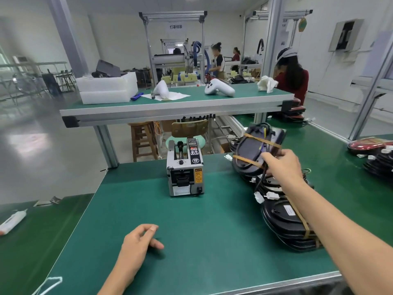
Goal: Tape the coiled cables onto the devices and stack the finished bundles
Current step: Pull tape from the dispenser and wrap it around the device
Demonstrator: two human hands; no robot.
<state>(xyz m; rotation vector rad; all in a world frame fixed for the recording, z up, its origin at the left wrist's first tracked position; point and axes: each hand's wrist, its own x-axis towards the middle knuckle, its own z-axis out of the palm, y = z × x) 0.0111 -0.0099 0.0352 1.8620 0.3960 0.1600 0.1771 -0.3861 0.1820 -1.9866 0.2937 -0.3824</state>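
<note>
My right hand (282, 165) grips the near edge of a black device (253, 150) with a coiled cable held on by two strips of brown tape. The device is tilted, lifted over a stack of taped bundles (263, 184) at the right of the green table (191, 231). White connectors (265, 198) dangle from its cable. A nearer stack of taped black devices (285, 226) lies under my right forearm. My left hand (140, 241) rests on the mat near the front edge, fingers loosely curled, holding nothing. A grey tape dispenser (185, 169) stands at the table's middle back.
More black and red devices (376, 154) lie at the far right. Beyond the table's back edge stand a wooden stool (142, 139), a chair (187, 130) and a higher bench (176, 103) with white parts. A person (291, 77) sits at the right.
</note>
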